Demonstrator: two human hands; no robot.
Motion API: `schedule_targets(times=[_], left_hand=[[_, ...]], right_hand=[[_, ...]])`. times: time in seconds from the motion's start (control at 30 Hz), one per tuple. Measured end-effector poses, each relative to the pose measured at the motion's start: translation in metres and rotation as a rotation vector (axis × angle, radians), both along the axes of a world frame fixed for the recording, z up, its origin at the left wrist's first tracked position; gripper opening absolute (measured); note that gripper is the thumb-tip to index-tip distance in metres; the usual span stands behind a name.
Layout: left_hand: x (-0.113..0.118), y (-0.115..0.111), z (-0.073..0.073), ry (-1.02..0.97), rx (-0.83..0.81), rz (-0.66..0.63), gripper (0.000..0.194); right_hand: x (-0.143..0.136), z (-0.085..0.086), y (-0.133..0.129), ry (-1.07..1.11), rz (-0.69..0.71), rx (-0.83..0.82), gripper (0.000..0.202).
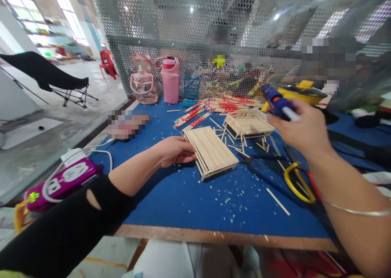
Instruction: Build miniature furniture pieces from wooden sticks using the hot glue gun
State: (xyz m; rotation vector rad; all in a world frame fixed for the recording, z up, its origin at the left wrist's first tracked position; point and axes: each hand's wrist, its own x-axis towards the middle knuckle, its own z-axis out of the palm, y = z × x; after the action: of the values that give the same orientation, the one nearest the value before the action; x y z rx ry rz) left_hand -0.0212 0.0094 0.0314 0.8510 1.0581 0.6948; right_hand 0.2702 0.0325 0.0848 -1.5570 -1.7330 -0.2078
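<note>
My left hand [177, 151] grips the left edge of a small slatted wooden stand [214, 152], made of pale sticks laid side by side, with short legs at its near end. The stand rests at or just above the blue tabletop. Raised at the right, my right hand [305, 125] is closed around a blue glue gun [276, 101], which points away to the upper left, apart from the stand. Behind the stand sits a second stick frame [249, 123] with low rails. Loose cut sticks [241, 149] are scattered between the two.
Red-wrapped chopsticks [226, 105] are piled behind. Yellow-handled pliers [299, 184] lie at the right, below my right forearm. A pink bottle [170, 80], a clear jug [144, 84] and a yellow pot [302, 94] stand along the mesh screen [171, 21]. A purple power bank-like box [64, 184] is at left.
</note>
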Motion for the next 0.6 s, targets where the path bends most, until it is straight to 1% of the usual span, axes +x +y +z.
schedule_targets(times=[0.03, 0.1, 0.17, 0.2, 0.3, 0.4, 0.43, 0.53, 0.6], left_hand=[[0.001, -0.001, 0.0, -0.003, 0.002, -0.002, 0.015], [0.002, -0.001, 0.001, 0.002, 0.002, 0.001, 0.016], [0.004, -0.002, 0.001, 0.016, -0.008, 0.01, 0.016], [0.005, -0.003, 0.001, 0.019, -0.013, 0.017, 0.016], [0.006, -0.004, 0.001, 0.013, -0.017, 0.034, 0.016], [0.007, -0.004, 0.002, 0.018, -0.017, 0.034, 0.016], [0.007, -0.004, 0.002, 0.02, -0.018, 0.038, 0.016], [0.008, -0.004, 0.002, 0.034, -0.023, 0.072, 0.012], [0.008, -0.005, 0.002, 0.044, -0.025, 0.087, 0.01]], right_hand=[[-0.001, 0.004, -0.008, 0.02, 0.083, -0.019, 0.034], [-0.002, 0.009, -0.026, 0.111, 0.223, -0.129, 0.028], [-0.001, 0.01, -0.042, 0.178, 0.304, -0.252, 0.026], [0.0, 0.011, -0.05, 0.171, 0.338, -0.307, 0.026], [0.003, 0.012, -0.07, 0.042, 0.411, -0.406, 0.028], [0.004, 0.013, -0.083, -0.078, 0.391, -0.411, 0.035], [0.004, 0.014, -0.086, -0.108, 0.406, -0.418, 0.035], [0.0, 0.014, -0.092, -0.141, 0.536, -0.518, 0.026], [-0.005, 0.013, -0.095, -0.138, 0.583, -0.612, 0.025]])
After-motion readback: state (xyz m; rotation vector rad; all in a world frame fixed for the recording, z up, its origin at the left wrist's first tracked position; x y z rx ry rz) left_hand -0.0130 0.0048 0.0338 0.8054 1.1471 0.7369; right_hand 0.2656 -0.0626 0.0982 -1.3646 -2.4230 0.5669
